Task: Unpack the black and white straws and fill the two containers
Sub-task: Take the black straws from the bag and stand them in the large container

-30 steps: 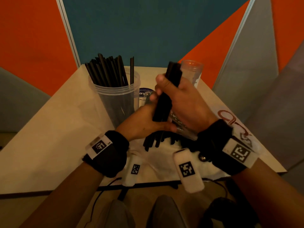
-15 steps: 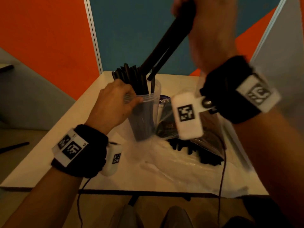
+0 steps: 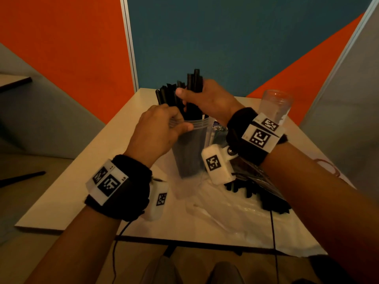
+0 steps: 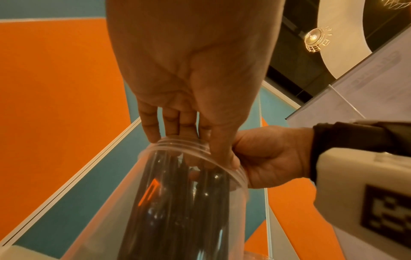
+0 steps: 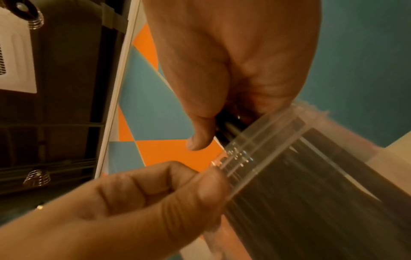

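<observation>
The right hand (image 3: 207,101) clasps a bunch of black plastic straws (image 3: 193,83), long axis upright, directly over the clear plastic cylindrical container (image 3: 192,148) on the table (already crowded), whose rim the left hand (image 3: 158,132) pinches steady.

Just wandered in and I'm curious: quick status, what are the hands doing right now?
Left hand grips the near container at its rim. Right hand holds a bunch of black straws, ends in that container. Second container unfilled. Nothing in the way.
</observation>
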Tool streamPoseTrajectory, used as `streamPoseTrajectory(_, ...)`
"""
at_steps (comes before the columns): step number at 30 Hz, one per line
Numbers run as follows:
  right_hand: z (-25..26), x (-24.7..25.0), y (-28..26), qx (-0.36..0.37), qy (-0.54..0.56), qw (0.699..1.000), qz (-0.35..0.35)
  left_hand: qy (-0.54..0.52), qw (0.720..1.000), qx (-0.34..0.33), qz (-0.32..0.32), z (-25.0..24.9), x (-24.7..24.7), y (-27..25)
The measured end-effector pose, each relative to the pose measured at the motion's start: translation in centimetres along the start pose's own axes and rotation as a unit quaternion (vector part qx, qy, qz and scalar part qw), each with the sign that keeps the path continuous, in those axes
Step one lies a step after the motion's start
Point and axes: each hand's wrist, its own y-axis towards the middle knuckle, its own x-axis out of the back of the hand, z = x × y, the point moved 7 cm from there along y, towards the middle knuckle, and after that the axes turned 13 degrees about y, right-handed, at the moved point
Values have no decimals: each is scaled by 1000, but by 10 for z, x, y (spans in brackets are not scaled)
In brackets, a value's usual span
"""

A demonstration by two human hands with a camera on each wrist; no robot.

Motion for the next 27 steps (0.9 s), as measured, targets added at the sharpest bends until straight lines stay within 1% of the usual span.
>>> streamPoseTrajectory(2, 2, 0, 0, -9, 17, 1000, -15, -1, 1000, 3, -2, 0, 0, 0)
streamPoseTrajectory(3, 6, 3, -2, -2, 35, 999, -33, 0, 1000, 4, -3, 0, 0, 0)
streamPoseTrajectory(5, 17, 8, -4, 46, 45, 995, -72, -1, 1000, 3, -7, 0, 0, -1)
streamPoseTrajectory(7, 25, 10, -5, 92, 5, 992, -82, -4, 1000, -2, -12, -2, 0, -2)
streamPoseTrajectory(8, 26, 7, -4, 98, -38, 992, -68, -6, 1000, -3, -13, -2, 0, -2)
streamPoseTrajectory(10, 18, -3, 1, 74, -157, 985, 3, -5, 1000, -3, -15, -3, 1, -2)
streamPoseTrajectory(11, 12, -8, 1, 61, -198, 978, 37, -3, 1000, -1, -15, -3, 1, -2)
streamPoseTrajectory(12, 9, -9, 1, 59, -212, 974, 49, -3, 1000, -1, -15, -3, 1, -3)
streamPoseTrajectory(13, 9, -7, 0, 67, -201, 976, 42, -4, 1000, -2, -17, -3, 2, -3)
streamPoseTrajectory(15, 14, 4, -6, 90, -156, 984, 5, -4, 1000, -3, -20, -2, 2, -3)
streamPoseTrajectory(18, 20, 27, -25, 109, -94, 989, -41, 14, 1000, -7, -17, -4, 1, -4)
streamPoseTrajectory(19, 22, 34, -35, 110, -81, 989, -54, 27, 999, -14, -24, -6, 2, -6)
streamPoseTrajectory(21, 26, 47, -59, 99, -54, 991, -67, 68, 995, -40, -62, -16, 5, -12)
streamPoseTrajectory(23, 26, 51, -87, 71, -22, 996, -39, 91, 986, -70, -118, -32, 13, -22)
streamPoseTrajectory(25, 21, 48, -117, 35, -26, 999, 14, 71, 980, -104, -153, -54, 21, -31)
streamPoseTrajectory(26, 15, 46, -131, 9, -50, 998, 44, 58, 979, -125, -150, -65, 22, -35)
streamPoseTrajectory(27, 6, 43, -142, -27, -83, 993, 79, 44, 979, -152, -126, -76, 19, -37)
